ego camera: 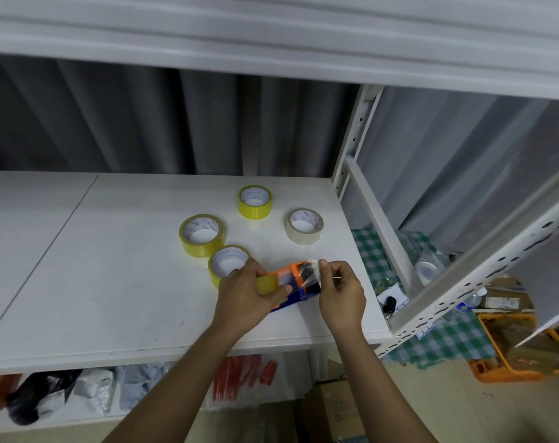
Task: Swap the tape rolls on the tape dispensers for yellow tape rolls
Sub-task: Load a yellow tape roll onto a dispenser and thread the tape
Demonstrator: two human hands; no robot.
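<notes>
The left hand point(252, 290) clamps the tape dispenser point(295, 284) and its yellow roll point(267, 285) steady on the shelf point(112, 266) — so the right hand point(340, 290), fingers point(323, 264) pinched shut, can draw the tape end point(310, 266) over the cutter.

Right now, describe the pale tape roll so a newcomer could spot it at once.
Start at the white shelf board and go to its right end, near the upright post. Four loose rolls lie flat there; the beige roll sits farthest right, apart from the others. It alone is cream-coloured, while the other three are yellow.
</notes>
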